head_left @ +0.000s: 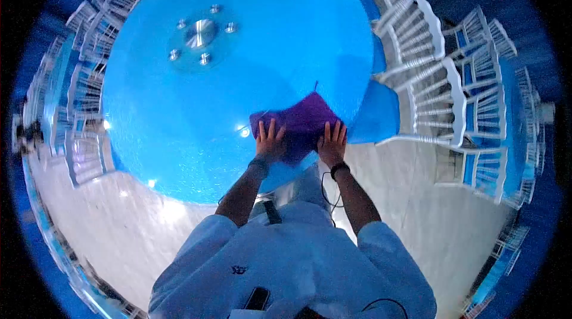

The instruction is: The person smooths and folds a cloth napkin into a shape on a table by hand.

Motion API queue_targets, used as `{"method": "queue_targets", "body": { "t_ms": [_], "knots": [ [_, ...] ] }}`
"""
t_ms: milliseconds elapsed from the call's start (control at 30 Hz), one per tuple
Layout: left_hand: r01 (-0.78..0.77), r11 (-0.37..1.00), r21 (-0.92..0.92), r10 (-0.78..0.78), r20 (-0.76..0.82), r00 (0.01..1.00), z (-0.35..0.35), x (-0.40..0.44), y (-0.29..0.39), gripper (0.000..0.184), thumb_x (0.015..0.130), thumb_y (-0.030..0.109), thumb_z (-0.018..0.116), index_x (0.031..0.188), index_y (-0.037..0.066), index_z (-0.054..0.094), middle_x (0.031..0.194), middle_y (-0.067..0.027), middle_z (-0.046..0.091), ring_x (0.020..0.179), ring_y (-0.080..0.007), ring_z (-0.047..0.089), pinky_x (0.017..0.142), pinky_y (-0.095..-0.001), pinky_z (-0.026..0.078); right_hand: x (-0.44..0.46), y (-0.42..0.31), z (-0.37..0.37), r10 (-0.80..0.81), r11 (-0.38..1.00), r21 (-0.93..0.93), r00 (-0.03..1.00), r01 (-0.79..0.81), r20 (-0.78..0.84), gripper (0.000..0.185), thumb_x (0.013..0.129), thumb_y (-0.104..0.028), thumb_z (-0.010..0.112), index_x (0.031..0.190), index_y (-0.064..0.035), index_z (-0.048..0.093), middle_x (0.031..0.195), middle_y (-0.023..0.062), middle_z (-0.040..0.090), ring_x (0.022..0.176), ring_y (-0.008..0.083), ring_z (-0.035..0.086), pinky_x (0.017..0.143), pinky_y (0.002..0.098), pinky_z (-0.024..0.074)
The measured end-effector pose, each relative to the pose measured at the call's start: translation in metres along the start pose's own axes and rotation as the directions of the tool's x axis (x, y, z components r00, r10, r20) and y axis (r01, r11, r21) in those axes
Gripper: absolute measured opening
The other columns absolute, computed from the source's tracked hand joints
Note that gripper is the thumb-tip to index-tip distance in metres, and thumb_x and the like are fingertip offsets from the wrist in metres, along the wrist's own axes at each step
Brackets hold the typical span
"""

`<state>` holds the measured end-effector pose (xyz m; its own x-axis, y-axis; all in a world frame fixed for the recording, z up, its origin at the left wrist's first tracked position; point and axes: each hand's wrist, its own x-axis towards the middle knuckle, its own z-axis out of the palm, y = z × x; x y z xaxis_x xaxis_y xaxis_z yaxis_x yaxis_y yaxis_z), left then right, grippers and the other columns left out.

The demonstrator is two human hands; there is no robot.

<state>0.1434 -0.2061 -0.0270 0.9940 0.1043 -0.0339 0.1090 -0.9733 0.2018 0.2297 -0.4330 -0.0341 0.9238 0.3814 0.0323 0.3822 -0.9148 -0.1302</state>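
Observation:
A purple cloth [305, 117] lies spread at the near edge of a round, blue-covered table [268, 39]. One of its corners points away from me and a small loop or tag sticks up there. My left hand [270, 143] rests flat on the cloth's left part, fingers apart. On the right side of the cloth, my right hand [332, 145] also lies flat with its fingers spread. Neither hand wraps around the fabric. Dark bands circle both wrists.
Toward the far left of the table sits a clear round plate with a metal hub [201, 33] and several small metal knobs. White spindle-back chairs [438, 104] surround this table and others. A pale marbled floor [405, 211] shows below. A dark cable hangs by my right forearm.

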Motion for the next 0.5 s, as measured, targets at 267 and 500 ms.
{"method": "queue_targets", "body": {
  "t_ms": [267, 500],
  "knots": [
    [0.167, 0.986, 0.016, -0.168, 0.02, 0.986, -0.028, -0.166, -0.071, 0.068, 0.08, 0.043, 0.056, 0.141, 0.025, 0.032, 0.149, -0.0133, 0.019, 0.132, -0.05, 0.016, 0.1, -0.056, 0.032, -0.089, -0.11, 0.01, -0.263, 0.965, 0.052, 0.96, 0.259, 0.094, 0.069, 0.087, -0.03, 0.048, 0.143, -0.0019, 0.018, 0.147, 0.0275, 0.008, 0.136, 0.0468, 0.007, 0.108, 0.0571, 0.0112],
    [0.311, 0.938, -0.153, -0.317, -0.016, 0.948, -0.048, -0.296, -0.145, 0.074, 0.077, 0.034, 0.062, 0.141, 0.028, 0.027, 0.149, -0.0104, 0.019, 0.134, -0.0476, 0.012, 0.1, -0.0611, 0.03, -0.126, -0.232, -0.022, -0.441, 0.884, 0.04, 0.803, 0.466, 0.4, 0.069, 0.083, -0.03, 0.053, 0.139, -0.001, 0.027, 0.145, 0.0281, 0.017, 0.133, 0.0495, 0.014, 0.106, 0.0594, 0.0113]
  ]
}}
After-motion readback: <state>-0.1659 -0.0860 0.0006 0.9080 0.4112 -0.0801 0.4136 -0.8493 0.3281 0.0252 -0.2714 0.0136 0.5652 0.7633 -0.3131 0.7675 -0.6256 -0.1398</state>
